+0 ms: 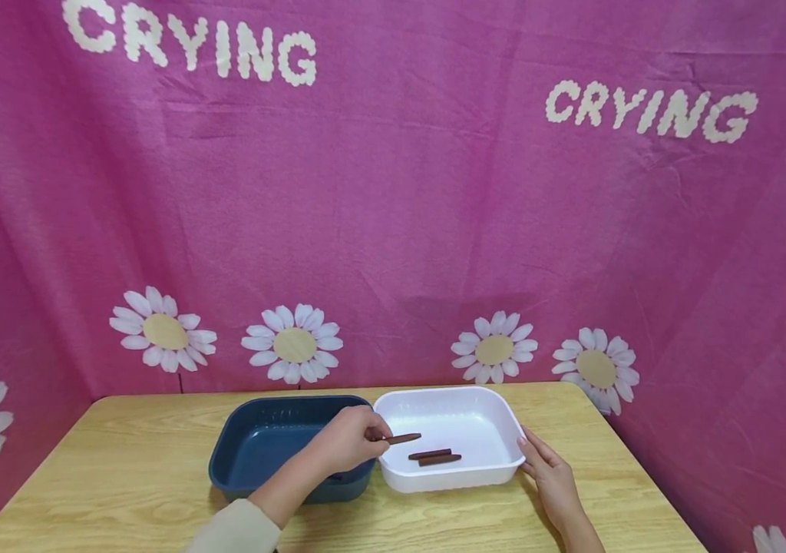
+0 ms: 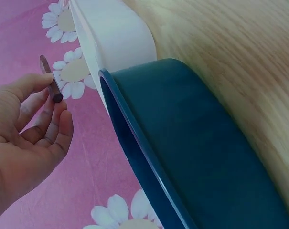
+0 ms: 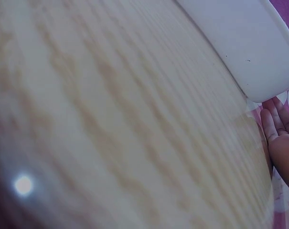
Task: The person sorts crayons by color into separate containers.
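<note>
My left hand (image 1: 346, 439) pinches a dark brown, crayon-like stick (image 1: 404, 438) between thumb and fingers, above where the two basins meet. The stick's tapered end points right, over the white basin (image 1: 451, 482). In the left wrist view, the stick's blunt end (image 2: 58, 98) shows below the thumb, while the other fingers curl loosely. Two similar brown sticks (image 1: 434, 457) lie side by side on the white basin's floor. My right hand (image 1: 553, 480) touches that basin's right wall, its fingers fairly straight along the outside.
A dark blue basin (image 1: 255, 488) stands left of the white one, partly hidden by my left forearm. Both rest on a wood-grain table (image 1: 123, 476). Behind hangs a pink cloth (image 1: 393, 230) with daisies and lettering.
</note>
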The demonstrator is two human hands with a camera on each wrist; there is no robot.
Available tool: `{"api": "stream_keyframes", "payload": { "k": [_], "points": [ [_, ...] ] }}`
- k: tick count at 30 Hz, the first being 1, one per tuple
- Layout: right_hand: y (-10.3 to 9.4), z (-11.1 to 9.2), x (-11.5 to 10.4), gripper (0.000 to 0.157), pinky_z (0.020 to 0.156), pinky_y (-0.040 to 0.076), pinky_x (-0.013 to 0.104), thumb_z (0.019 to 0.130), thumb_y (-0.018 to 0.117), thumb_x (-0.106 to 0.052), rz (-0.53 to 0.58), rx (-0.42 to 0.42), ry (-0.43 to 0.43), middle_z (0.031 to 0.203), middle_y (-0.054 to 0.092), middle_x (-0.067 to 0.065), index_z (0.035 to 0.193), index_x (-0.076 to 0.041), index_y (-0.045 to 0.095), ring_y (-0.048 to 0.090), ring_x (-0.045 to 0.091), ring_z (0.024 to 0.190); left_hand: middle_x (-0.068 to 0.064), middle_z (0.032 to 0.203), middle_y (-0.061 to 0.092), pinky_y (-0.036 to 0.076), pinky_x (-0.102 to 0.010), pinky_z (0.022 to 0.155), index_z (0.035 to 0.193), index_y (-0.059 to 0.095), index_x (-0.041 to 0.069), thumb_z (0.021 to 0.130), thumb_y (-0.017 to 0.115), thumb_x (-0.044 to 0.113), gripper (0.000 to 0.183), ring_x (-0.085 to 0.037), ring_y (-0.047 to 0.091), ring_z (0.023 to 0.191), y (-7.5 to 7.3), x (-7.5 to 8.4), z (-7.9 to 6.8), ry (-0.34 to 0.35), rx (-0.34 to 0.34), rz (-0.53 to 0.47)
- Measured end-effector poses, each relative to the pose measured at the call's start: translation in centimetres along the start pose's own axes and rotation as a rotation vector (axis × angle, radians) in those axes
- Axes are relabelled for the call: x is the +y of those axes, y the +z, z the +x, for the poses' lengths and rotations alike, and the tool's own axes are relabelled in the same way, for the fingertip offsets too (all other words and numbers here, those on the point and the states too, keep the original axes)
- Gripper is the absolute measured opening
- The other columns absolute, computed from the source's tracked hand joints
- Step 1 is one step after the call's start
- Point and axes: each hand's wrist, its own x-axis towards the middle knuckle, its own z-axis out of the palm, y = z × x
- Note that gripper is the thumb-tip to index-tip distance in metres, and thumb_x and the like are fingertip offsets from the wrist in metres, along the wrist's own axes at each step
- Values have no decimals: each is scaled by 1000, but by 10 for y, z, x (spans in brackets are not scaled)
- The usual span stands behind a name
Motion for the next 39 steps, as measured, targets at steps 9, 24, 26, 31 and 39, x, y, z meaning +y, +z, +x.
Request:
{"api": "stream_keyframes", "payload": {
  "k": [9,24,26,31,39],
  "points": [
    [1,2,2,67,82,48,9,90,57,-43,14,11,-5,149,33,12,142,-6,38,54,-14,92,-1,81,66,47,-19,60,90,73,7,83,68,11,10,-9,56,74,11,7,19,28,15,28],
    [0,0,2,66,83,49,13,89,60,-43,33,24,-18,128,48,-12,141,-6,41,57,-10,94,-2,80,66,49,-22,63,89,73,7,81,69,11,10,-12,57,75,19,5,34,-35,18,74],
    [1,0,1,66,83,49,12,89,60,-43,33,25,-15,124,50,-15,140,-7,41,58,-9,95,-2,80,66,49,-23,62,89,73,7,81,69,10,9,-11,57,75,19,4,36,-45,17,66],
    [2,-1,0,66,82,48,11,90,58,-44,19,19,-12,142,41,1,141,-7,40,57,-10,93,-1,81,67,49,-24,63,90,73,7,82,68,11,10,-11,56,74,22,4,41,-67,12,58],
    [2,0,-1,69,81,47,9,89,58,-48,-7,23,7,149,33,12,142,-9,39,56,-13,90,-1,79,67,47,-22,62,86,73,7,81,69,10,7,-10,54,71,32,2,53,-70,27,73]
  ]
}}
